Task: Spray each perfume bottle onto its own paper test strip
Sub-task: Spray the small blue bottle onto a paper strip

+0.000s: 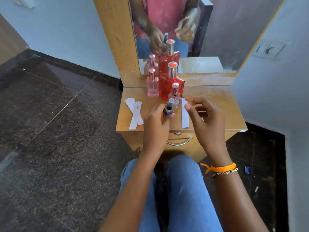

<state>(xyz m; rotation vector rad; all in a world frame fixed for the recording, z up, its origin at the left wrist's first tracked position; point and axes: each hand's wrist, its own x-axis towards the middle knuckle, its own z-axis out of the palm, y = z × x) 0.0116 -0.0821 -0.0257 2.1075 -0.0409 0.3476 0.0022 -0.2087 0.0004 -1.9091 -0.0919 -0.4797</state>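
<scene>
Small dark-blue glass perfume bottle (pixel 168 109), silver collar, gripped upright in the left hand (pixel 156 121), fingers curled round it over the wooden worktop's (pixel 217 104) front edge. Right hand (pixel 203 118) hovers beside it, fingers loosely bent, holding nothing, above a plain white paper strip (pixel 184 114). More strips (pixel 134 113) lie crossed at the front-left corner. Square pink bottle (pixel 152 83), faceted red bottle (pixel 168 84), clear bottle (pixel 174 94) stand toward the back edge.

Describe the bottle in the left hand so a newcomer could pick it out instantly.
Start at the wooden dressing table under the mirror, where the perfume bottles cluster. The nearest one, the small dark blue bottle, is gripped by the left hand at the front of the group. It alone is dark with a grey cap; the others are pink, red or clear.
</scene>
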